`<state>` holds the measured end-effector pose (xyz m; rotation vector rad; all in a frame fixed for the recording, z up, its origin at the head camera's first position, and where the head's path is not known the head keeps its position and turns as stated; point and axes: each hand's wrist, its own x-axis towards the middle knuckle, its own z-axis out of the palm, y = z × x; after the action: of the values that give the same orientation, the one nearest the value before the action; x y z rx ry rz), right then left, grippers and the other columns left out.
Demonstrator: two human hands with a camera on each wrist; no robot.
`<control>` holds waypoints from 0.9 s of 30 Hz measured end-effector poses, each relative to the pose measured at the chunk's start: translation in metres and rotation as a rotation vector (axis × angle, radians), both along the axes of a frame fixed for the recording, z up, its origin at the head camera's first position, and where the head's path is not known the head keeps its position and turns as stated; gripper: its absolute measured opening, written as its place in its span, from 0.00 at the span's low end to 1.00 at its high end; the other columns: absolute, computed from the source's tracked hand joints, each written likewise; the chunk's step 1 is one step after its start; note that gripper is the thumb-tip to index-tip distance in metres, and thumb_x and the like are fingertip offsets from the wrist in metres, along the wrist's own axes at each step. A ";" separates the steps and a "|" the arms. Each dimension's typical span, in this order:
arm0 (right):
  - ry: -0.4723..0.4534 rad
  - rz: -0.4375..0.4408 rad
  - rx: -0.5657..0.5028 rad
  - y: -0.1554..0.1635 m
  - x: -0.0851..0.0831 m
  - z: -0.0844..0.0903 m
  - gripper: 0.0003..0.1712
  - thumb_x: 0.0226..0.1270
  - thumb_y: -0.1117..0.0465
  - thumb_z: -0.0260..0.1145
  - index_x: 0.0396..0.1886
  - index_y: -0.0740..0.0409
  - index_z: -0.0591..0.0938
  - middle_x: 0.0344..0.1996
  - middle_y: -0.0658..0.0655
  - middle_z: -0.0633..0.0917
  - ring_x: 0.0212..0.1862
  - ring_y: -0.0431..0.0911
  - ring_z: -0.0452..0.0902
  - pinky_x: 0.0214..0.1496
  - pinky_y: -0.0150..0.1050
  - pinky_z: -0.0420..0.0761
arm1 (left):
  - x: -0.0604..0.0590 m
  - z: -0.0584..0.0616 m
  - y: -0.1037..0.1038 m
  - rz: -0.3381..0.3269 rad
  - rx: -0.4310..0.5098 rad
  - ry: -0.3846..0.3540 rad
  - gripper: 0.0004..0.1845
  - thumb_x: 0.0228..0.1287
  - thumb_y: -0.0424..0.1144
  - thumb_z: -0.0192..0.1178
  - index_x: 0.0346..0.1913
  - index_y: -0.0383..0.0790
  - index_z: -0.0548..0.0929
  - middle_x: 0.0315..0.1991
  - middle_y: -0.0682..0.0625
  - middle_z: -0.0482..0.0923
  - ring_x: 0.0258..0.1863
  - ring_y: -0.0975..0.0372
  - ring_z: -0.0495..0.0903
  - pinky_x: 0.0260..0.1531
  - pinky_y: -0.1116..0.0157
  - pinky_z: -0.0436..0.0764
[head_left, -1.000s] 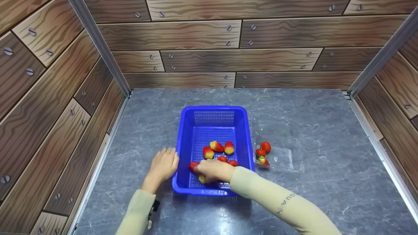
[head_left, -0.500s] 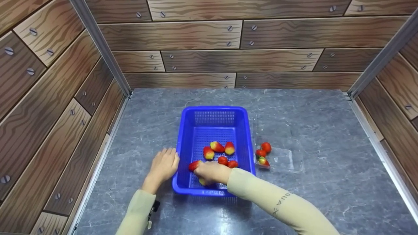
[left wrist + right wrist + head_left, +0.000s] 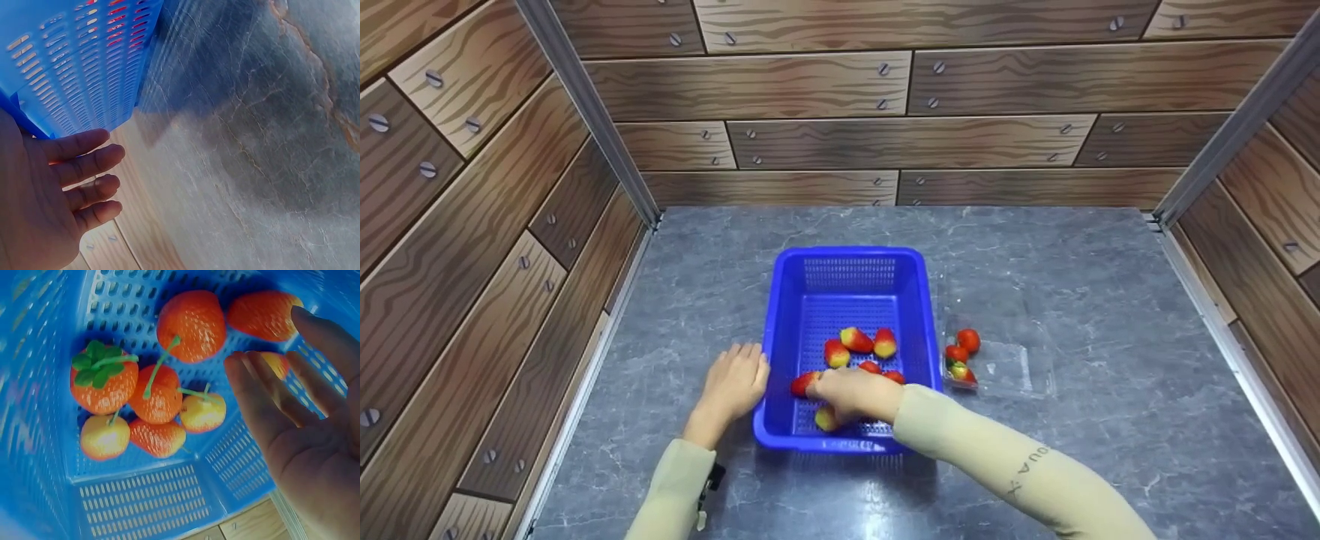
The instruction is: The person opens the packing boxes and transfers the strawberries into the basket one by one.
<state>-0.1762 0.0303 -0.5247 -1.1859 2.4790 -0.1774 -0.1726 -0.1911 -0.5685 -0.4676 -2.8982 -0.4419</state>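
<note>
Strawberries [image 3: 163, 399] just beyond right hand [image 3: 851, 394] grip, fingers apart; left hand [image 3: 733, 386] flat against basket [image 3: 847, 262].

Bright, even light; wrist views soft-focused, glare streaking the grey tabletop [image 3: 253, 140].

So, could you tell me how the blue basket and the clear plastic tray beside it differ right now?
The blue basket is opaque, deep and perforated; the clear tray is see-through and shallow. The basket holds more strawberries; the tray has three, bunched at its left end. The left hand rests against the basket and the right hand is inside it; neither touches the tray. Both sit on the grey table.
</note>
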 end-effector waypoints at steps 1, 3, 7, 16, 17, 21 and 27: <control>0.002 -0.004 -0.011 0.002 0.000 0.003 0.19 0.53 0.61 0.75 0.47 0.54 0.85 0.29 0.53 0.83 0.29 0.46 0.77 0.34 0.41 0.81 | 0.000 0.000 0.000 -0.001 -0.002 0.003 0.18 0.74 0.39 0.43 0.48 0.29 0.80 0.45 0.36 0.81 0.48 0.41 0.78 0.49 0.45 0.75; 0.026 0.002 -0.023 0.006 0.001 0.009 0.19 0.54 0.60 0.75 0.48 0.53 0.86 0.32 0.53 0.84 0.32 0.46 0.79 0.36 0.41 0.82 | 0.001 -0.001 -0.001 -0.001 -0.003 -0.001 0.18 0.74 0.39 0.43 0.47 0.29 0.80 0.44 0.37 0.81 0.47 0.42 0.78 0.49 0.45 0.75; 0.085 0.008 -0.048 0.015 0.002 0.022 0.19 0.54 0.63 0.75 0.48 0.53 0.86 0.36 0.54 0.84 0.36 0.48 0.81 0.39 0.42 0.83 | 0.003 -0.002 -0.002 -0.001 -0.002 -0.006 0.18 0.74 0.40 0.43 0.48 0.29 0.80 0.45 0.36 0.81 0.49 0.41 0.78 0.50 0.44 0.75; 0.184 0.009 -0.157 0.037 0.002 0.048 0.19 0.47 0.69 0.73 0.42 0.55 0.84 0.38 0.53 0.85 0.37 0.47 0.82 0.35 0.41 0.83 | 0.002 -0.001 -0.001 -0.001 0.001 -0.014 0.20 0.75 0.40 0.43 0.50 0.28 0.80 0.48 0.35 0.81 0.51 0.40 0.78 0.53 0.43 0.74; 0.204 0.005 -0.178 0.041 0.002 0.050 0.18 0.47 0.69 0.74 0.41 0.54 0.84 0.38 0.53 0.85 0.36 0.48 0.82 0.33 0.42 0.83 | 0.002 0.000 0.000 -0.002 -0.001 -0.011 0.19 0.75 0.40 0.43 0.50 0.28 0.80 0.48 0.35 0.81 0.51 0.40 0.78 0.53 0.43 0.74; 0.281 -0.018 -0.265 0.054 -0.002 0.056 0.14 0.48 0.67 0.72 0.37 0.54 0.84 0.34 0.52 0.85 0.31 0.48 0.82 0.30 0.43 0.82 | 0.001 0.000 0.000 -0.009 -0.006 0.002 0.18 0.74 0.39 0.43 0.48 0.29 0.80 0.46 0.36 0.81 0.48 0.41 0.78 0.50 0.44 0.75; 0.350 -0.093 -0.336 0.078 -0.010 0.063 0.09 0.51 0.65 0.70 0.35 0.54 0.83 0.28 0.51 0.84 0.23 0.45 0.76 0.23 0.39 0.76 | 0.000 -0.001 0.001 -0.008 -0.004 0.010 0.17 0.74 0.38 0.44 0.45 0.29 0.80 0.42 0.37 0.81 0.46 0.42 0.78 0.48 0.45 0.75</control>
<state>-0.1861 0.1082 -0.4613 -1.3287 2.8968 -0.4626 -0.1723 -0.1901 -0.5694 -0.4800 -2.8894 -0.4338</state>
